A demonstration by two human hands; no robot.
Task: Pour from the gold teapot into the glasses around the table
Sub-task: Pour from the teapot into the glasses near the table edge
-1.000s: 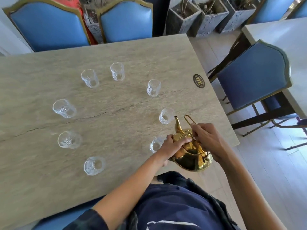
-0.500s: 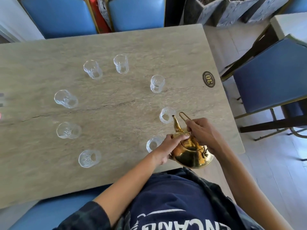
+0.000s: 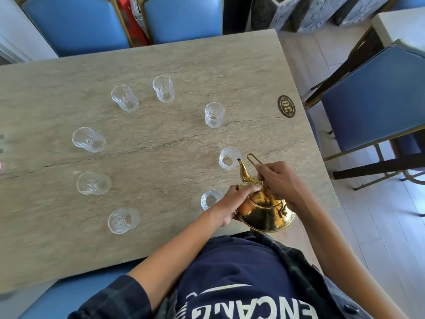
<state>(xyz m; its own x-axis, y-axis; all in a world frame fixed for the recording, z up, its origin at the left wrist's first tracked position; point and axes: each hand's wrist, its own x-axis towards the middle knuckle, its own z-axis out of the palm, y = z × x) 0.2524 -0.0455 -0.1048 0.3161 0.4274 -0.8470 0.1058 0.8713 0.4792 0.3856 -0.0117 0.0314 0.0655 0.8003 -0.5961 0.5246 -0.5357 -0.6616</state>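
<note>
The gold teapot [image 3: 268, 214] is tilted forward over the table's near right corner, its spout tip at the rim of a clear glass [image 3: 229, 158]. My right hand [image 3: 279, 181] grips the teapot's wire handle. My left hand [image 3: 236, 199] presses its fingers on the lid, partly hiding another glass [image 3: 209, 199]. Several more clear glasses stand in a ring on the stone table [image 3: 161, 157], among them a glass [image 3: 214, 114] further back and a glass [image 3: 123, 220] near the front edge.
A round number plate "30" [image 3: 286, 106] lies near the table's right edge. Blue chairs [image 3: 181, 17] stand behind the table, another blue chair [image 3: 377, 95] to its right. Grey planters [image 3: 315, 12] sit on the floor at the back.
The teapot has moved forward and tipped further, bringing the spout from short of the glass to its rim. The camera has shifted closer over the table.
</note>
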